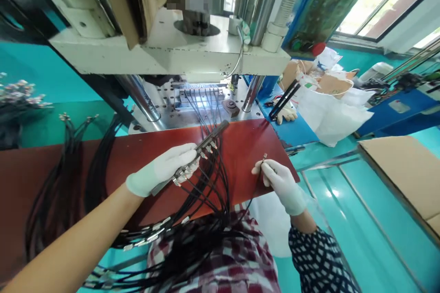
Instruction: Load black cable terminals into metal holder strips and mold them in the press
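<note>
My left hand (172, 165), in a white glove, is closed round a dark metal bar (215, 133) held at a slant over the red-brown board (147, 149). Several cable ends with metal tips sit along the bar's near side. To the right, my gloved right hand (277, 178) pinches one black cable (256, 189) just below its small metal tip, apart from the bar. Black cables (220, 176) run from the bar area down to my lap. Beyond the board, more cables reach into a lit metal fixture (202, 97) in the press.
The press's pale crossbeam (172, 59) and steel columns stand ahead. Cable bundles (99, 174) lie over the board at left. At right are a blue shelf (299, 128) with a glove and black-handled tool, a white sack (323, 114), a control panel and a cardboard sheet (405, 174).
</note>
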Demonstrator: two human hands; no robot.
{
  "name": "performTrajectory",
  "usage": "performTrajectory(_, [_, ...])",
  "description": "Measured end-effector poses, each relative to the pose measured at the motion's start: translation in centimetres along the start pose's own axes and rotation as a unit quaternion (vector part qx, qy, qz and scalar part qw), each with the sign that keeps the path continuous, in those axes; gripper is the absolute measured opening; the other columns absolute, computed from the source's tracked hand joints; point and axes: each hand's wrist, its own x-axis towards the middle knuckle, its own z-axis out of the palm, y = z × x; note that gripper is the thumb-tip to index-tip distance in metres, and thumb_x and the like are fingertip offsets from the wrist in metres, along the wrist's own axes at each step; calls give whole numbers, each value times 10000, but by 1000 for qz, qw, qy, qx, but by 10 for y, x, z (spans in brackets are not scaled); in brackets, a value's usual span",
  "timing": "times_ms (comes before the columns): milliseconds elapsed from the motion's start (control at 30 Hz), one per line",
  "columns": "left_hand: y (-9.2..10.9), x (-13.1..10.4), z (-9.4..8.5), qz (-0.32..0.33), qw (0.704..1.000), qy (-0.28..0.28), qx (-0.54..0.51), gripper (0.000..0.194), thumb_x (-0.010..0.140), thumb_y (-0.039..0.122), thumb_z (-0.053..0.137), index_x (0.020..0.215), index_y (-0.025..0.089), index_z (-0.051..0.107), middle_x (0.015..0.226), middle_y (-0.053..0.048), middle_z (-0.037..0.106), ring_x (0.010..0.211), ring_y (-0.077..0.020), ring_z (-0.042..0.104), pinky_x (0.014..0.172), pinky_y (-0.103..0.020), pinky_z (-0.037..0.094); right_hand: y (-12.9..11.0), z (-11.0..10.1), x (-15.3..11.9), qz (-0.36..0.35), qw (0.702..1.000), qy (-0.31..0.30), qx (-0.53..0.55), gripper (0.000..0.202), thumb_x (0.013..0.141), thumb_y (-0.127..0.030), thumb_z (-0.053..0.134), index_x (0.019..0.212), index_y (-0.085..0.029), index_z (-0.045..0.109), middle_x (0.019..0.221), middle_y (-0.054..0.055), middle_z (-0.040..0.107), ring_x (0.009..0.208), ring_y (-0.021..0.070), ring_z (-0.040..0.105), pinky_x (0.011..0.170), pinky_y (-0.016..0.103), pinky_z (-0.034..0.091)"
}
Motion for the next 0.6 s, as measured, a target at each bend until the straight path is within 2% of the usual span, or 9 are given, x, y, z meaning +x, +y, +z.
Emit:
performTrajectory(100, [18, -8, -6, -12, 998, -51, -36, 449, 924, 579, 476, 1002, 143, 545, 679, 5, 525, 438, -59, 420, 355, -161, 326, -17, 8, 10, 39, 970, -108, 212, 444, 797, -604, 654, 902, -176, 604, 690, 20, 623, 432, 50, 280, 404, 216, 152])
performTrajectory(167, [30, -15, -8, -13, 996, -69, -57, 467, 898, 593, 512, 1033, 147, 540, 700, 1, 538, 427, -57, 421, 337, -157, 314, -28, 15, 16, 23, 954, -136, 266, 449, 787, -606, 665, 924, -181, 617, 615, -24, 551, 424, 45, 239, 410, 217, 144])
performTrajectory(233, [41, -22, -8, -14, 997, -64, -45, 457, 884, 584, 547, 1012, 145, 538, 709, 0, 541, 443, -57, 431, 340, -151, 325, -42, 25, 21, -1, 956, -154, 250, 449, 841, -607, 601, 962, -178, 643, 564, -41, 506, 416, 54, 245, 417, 228, 183])
performTrajectory(300, [49, -26, -7, -19, 998, -54, -12, 430, 893, 565, 550, 959, 140, 538, 699, 1, 535, 461, -60, 440, 352, -151, 346, -61, 39, 21, -24, 969, -163, 182, 415, 888, -560, 561, 926, -164, 676, 532, -34, 509, 423, 64, 291, 434, 236, 229])
performTrajectory(433, [51, -30, -3, -20, 998, -46, 39, 429, 897, 568, 548, 872, 140, 529, 687, 9, 512, 501, -67, 449, 392, -163, 387, -94, 66, 18, -105, 988, -92, 61, 233, 855, -358, 634, 738, -161, 676, 588, -14, 593, 528, 81, 434, 524, 229, 340])
performTrajectory(500, [48, -30, -2, -17, 998, -40, 52, 447, 892, 588, 542, 883, 141, 530, 695, 7, 515, 510, -72, 454, 392, -167, 385, -101, 74, 19, -134, 988, -58, 45, 214, 833, -304, 634, 668, -167, 632, 599, -21, 597, 579, 94, 486, 583, 232, 387])
performTrajectory(600, [43, -30, -1, -15, 998, -33, 52, 472, 885, 613, 531, 920, 142, 531, 700, 7, 513, 505, -76, 454, 379, -170, 371, -100, 78, 21, -143, 988, -45, 34, 231, 826, -274, 609, 620, -172, 585, 596, -27, 585, 599, 103, 507, 624, 236, 414])
